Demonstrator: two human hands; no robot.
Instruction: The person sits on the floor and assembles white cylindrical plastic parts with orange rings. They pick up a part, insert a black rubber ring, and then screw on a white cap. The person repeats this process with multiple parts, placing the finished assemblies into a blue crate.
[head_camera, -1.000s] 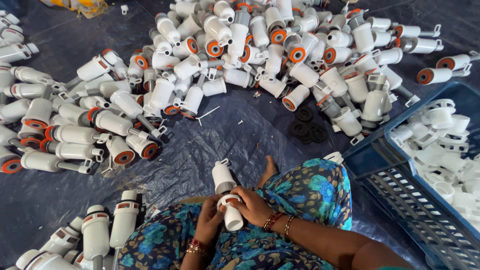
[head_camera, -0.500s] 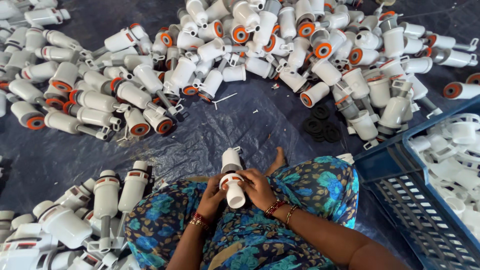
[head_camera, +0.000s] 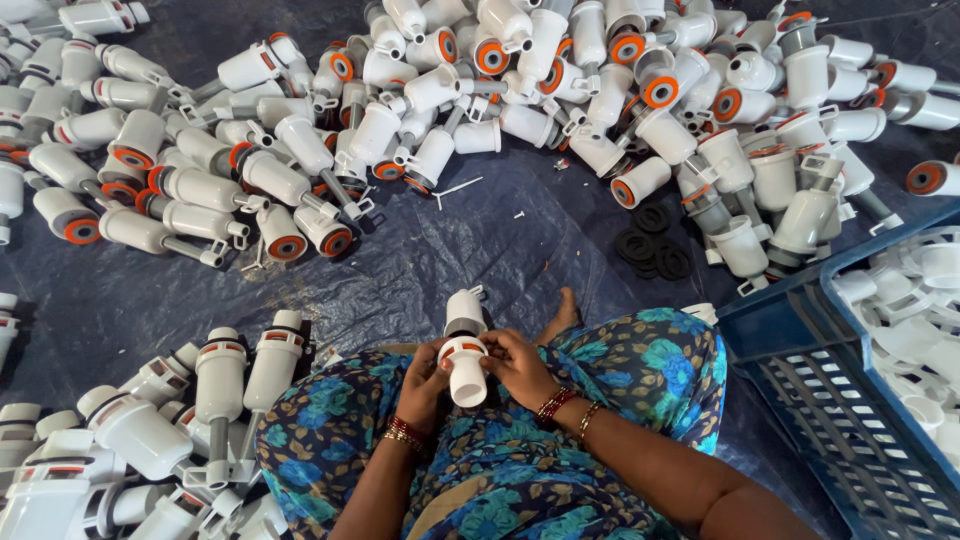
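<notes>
I sit on the floor in a blue floral dress, holding a white plastic valve part over my lap. My left hand grips its lower cup from the left. My right hand holds the same part from the right, fingers at its orange-ringed rim. The part points away from me, its narrow end toward my foot. Both wrists wear bangles.
A large heap of white parts with orange rings lies ahead on a dark tarp. More finished pieces lie at my left. Black rubber rings sit ahead right. A blue crate with white parts stands at the right.
The view has shifted, so the piles sit lower and nearer. My hands stay on the same white part, with only small changes of grip.
</notes>
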